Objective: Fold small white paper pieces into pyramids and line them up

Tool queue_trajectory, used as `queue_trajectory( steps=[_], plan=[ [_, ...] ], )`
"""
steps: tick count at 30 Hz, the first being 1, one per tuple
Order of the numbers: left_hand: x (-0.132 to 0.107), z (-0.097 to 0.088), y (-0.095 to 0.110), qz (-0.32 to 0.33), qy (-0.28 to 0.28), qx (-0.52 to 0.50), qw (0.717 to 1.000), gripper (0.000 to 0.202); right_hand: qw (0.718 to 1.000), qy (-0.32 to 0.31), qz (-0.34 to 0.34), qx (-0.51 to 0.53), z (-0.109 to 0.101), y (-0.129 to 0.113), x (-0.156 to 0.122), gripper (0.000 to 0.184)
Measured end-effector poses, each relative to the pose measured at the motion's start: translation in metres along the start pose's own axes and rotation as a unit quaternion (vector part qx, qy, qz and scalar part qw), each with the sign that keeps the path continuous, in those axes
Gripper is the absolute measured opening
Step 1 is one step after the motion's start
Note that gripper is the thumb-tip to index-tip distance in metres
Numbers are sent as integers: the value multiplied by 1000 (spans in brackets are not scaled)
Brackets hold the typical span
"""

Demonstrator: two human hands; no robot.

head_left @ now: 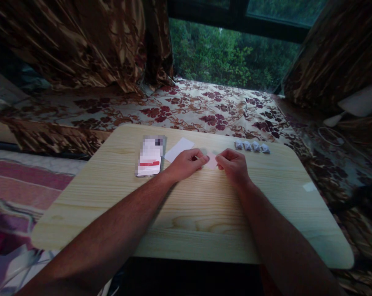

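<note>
Head view: pinching pinkish paper [212, 161] with left hand [190, 163] and right hand [234, 164]; best to keep edges aligned, pressing gently, evenly.

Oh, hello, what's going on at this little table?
A person sits with both bare hands over the wooden table. The left hand and right hand pinch a small pale sheet between them. A larger white sheet and a lit phone lie to the left; four small pale pointed pieces stand in a row to the right.
</note>
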State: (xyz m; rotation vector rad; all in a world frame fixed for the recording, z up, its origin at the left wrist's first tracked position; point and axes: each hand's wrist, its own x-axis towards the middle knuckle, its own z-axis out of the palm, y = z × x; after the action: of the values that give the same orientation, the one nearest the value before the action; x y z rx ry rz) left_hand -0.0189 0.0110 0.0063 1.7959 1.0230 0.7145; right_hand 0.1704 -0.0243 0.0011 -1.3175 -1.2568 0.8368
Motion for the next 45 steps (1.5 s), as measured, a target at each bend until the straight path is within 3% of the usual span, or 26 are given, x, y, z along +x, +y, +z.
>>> queue_trajectory(
  steps=[7,12,16,24,35,45],
  plan=[
    [1,4,0,-34,45,-71,996,23,1000,-2,5,23,3,0,0,12],
    [3,8,2,-36,106,-181,977,22,997,-73,24,28,5,3,-2,11],
    [3,9,4,-37,131,-174,975,22,995,-97,25,8,6,3,-3,11],
    [-1,8,10,-52,73,-97,991,21,998,-47,29,-5,5,0,-1,12],
    [-2,9,11,-49,77,-79,993,21,999,-49,17,10,3,1,-2,11],
    [-3,10,11,-40,48,-78,995,21,999,-23,-19,-36,6,-2,-4,10]
  ],
)
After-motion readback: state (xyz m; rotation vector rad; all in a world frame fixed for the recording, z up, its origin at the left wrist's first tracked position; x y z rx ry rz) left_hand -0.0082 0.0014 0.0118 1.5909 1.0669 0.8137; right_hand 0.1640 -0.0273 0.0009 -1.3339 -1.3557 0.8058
